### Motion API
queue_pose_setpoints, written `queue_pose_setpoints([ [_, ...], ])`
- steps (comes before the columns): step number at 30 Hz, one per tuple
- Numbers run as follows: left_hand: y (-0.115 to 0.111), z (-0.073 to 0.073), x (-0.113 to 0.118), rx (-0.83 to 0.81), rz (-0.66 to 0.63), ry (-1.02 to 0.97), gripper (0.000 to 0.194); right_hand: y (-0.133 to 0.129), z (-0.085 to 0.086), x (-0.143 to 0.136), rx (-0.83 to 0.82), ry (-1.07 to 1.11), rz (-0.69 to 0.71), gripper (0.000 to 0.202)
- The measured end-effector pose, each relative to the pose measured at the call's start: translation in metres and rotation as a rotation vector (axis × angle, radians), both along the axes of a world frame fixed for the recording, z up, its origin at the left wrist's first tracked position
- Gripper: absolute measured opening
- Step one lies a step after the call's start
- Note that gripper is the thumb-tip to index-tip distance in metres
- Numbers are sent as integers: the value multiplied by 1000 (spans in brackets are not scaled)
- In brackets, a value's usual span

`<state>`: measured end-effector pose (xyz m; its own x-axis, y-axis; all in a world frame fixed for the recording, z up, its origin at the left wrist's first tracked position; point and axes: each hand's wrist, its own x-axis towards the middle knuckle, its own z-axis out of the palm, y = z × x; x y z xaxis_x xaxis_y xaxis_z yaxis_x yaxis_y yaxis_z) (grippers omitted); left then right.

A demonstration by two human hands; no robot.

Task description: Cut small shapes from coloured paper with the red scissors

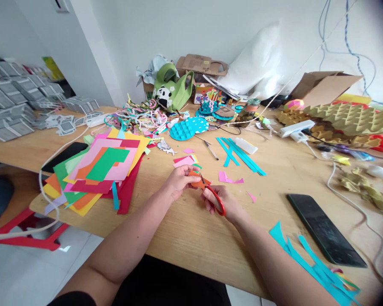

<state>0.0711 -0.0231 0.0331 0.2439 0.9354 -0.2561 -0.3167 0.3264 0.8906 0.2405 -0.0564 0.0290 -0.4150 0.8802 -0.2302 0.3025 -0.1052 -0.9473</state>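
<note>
My left hand [180,180] pinches a small piece of orange paper [196,183] above the middle of the table. In my right hand [221,201] is a pair of scissors [217,199] with red handles, fingers closed round them. The dark blades lie across the orange paper, which partly hides between my fingers. Just beyond my left hand rests a small stack of coloured paper pieces [184,161], pink on top. Pink scraps [230,177] lie behind the scissors, and another pink scrap [252,196] is to their right.
A pile of coloured sheets [115,163] covers the left side. Blue strips [241,155] and a pen [211,151] lie ahead. At right are a black phone [325,229], more blue strips [315,267] and a white cable [332,174]. A green bag [172,89] stands behind.
</note>
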Motion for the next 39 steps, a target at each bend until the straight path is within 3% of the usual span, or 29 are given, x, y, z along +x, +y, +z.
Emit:
queue_pose_setpoints([
  [10,0,2,0,18,-6,58,36,-2,9,-4,-19,4,-10,63],
  [39,-1,4,-1,25,-26,67,39,-2,8,-2,-12,-8,-3,57],
])
